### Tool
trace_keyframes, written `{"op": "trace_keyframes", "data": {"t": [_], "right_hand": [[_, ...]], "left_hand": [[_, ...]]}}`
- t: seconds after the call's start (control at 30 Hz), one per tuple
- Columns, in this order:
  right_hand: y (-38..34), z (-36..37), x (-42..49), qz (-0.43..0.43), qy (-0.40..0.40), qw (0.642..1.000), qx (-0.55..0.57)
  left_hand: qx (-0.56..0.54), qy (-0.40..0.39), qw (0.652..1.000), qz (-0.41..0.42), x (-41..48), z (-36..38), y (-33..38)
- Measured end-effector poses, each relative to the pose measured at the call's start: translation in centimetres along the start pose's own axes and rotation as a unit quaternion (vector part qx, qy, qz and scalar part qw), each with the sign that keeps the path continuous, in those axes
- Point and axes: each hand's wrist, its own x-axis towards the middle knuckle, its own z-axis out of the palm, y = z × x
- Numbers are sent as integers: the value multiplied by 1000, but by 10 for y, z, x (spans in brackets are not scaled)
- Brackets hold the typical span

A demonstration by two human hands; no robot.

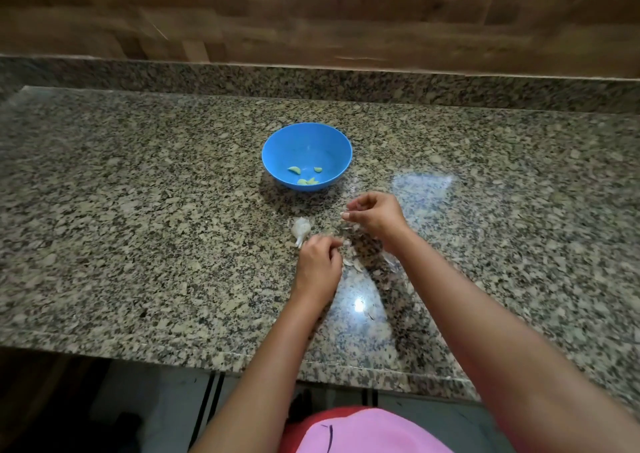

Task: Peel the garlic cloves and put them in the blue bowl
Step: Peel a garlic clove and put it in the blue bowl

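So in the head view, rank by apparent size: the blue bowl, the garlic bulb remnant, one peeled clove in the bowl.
1. blue bowl
2. garlic bulb remnant
3. peeled clove, smallest, though slightly farther away.

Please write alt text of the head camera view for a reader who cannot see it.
Two hands work over a speckled granite counter: the right hand and left hand have curled fingers near a garlic bulb and papery skins. Behind them, a blue bowl holds a few peeled cloves.
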Motion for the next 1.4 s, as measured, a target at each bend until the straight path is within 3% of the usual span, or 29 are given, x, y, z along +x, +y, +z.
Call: {"op": "trace_keyframes", "data": {"t": [0.2, 0.4, 0.6, 0.73, 1.03, 1.17, 1.4], "right_hand": [[8, 19, 34, -34, 46, 994, -88], [10, 10, 25, -42, 14, 998, -38], [19, -24, 1, -15, 46, 999, 16], [35, -47, -17, -3, 80, 996, 42], [57, -70, -36, -2, 111, 992, 60], [61, -71, -42, 0, 102, 994, 40], [62, -65, -54, -12, 77, 997, 7]], "left_hand": [[2, 6, 1000, 2, 3, 1, -3], [10, -11, 999, 33, -3, 10, -10], [197, -152, 967, 52, -18, 21, -10], [279, -165, 943, 73, -5, 34, 0], [266, -158, 938, 156, 38, 66, 25], [192, -122, 949, 220, 23, 64, 20], [152, -67, 960, 224, -22, 51, 6]]}}
